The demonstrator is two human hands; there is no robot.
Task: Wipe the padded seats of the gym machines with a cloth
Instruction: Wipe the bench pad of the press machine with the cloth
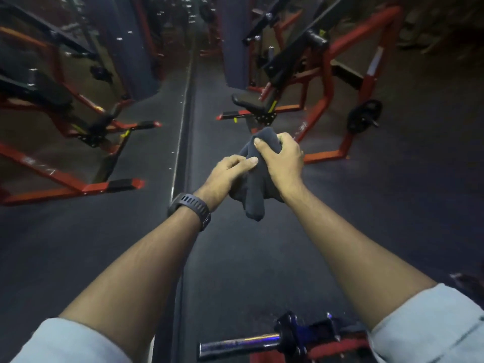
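A: We log the cloth (252, 184) in mid-air between both hands, well apart from any pad. Our judgement: we are readying it, and wiping has not begun.

B: Grip?

A: Right hand (281, 158) has its fingers curled round the bunched top. Left hand (227, 174) pinches a fold, thumb against fingers, just beside it. A loose tail hangs below.

B: Then we should fold it flat and tuck the tail in, so a broad face meets the padded seat (247, 105) ahead on the red-framed machine (327, 74).

A: Pose: both forearms reach forward and converge at the cloth. The watch (192, 208) is on the left wrist.
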